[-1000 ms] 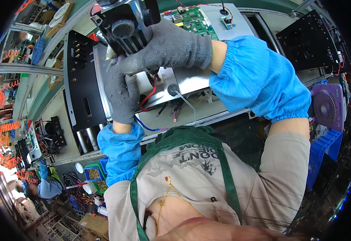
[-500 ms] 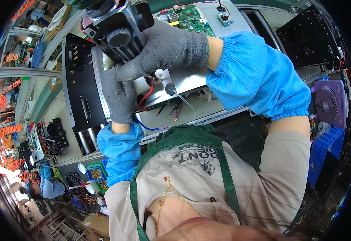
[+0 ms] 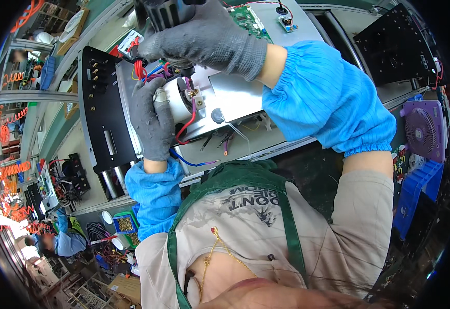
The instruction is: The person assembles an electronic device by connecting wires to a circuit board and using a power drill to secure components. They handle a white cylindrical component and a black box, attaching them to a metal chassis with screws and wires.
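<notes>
My right hand (image 3: pixel 212 44), in a grey knitted glove, is wrapped around a black power screwdriver (image 3: pixel 167 14) with a ribbed round housing. The tool points down toward a brass-coloured terminal (image 3: pixel 193 94) with a red wire. Whether its tip touches the screw I cannot tell. My left hand (image 3: pixel 152 121), gloved the same way, curls against the side of a white cylindrical part (image 3: pixel 175 100) on the silver metal chassis (image 3: pixel 240 98). Its fingertips are partly hidden. Red wires (image 3: pixel 139 69) bunch just beyond that hand.
A black panel (image 3: pixel 101 118) with brass fittings stands at the chassis's left side. Green circuit boards (image 3: pixel 251 23) lie at the back. Another black panel (image 3: pixel 397 49), a purple fan (image 3: pixel 423 129) and a blue bin (image 3: pixel 415 198) are on the right. Loose wires (image 3: pixel 225 141) hang over the front edge.
The power screwdriver and my right hand have shifted and tilted toward the far side, uncovering the white cylinder, the terminal and the red wires. My left hand stays nearly in place.
</notes>
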### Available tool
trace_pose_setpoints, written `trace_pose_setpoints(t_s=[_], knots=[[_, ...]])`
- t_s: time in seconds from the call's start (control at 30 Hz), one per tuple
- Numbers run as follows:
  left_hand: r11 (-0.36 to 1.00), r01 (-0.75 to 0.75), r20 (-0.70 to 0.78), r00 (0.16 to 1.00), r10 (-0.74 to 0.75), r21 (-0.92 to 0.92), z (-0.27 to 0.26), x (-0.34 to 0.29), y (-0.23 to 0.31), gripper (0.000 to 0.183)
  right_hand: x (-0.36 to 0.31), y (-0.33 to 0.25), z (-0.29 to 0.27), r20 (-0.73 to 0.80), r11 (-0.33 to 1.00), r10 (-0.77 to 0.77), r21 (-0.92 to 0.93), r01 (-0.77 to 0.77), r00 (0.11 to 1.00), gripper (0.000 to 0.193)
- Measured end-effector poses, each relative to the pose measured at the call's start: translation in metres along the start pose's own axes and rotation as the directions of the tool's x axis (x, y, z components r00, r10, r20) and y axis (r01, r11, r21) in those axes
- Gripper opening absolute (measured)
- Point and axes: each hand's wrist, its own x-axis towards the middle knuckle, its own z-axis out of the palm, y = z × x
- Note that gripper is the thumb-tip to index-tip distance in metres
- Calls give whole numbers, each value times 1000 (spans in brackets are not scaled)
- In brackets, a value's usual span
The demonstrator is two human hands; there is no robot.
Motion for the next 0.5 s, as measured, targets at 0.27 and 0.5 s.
trace_pose_setpoints(t_s=[0.27,0.5], knots=[[1000,-21,-17,1000,21,-20,2,-2,-3,26,-7,5,2,78,995,-93,-10,94,993,34],[998,-27,-47,998,30,55,2,-9,-13,28,7,23,3,314,875,-340,-240,420,887,32]])
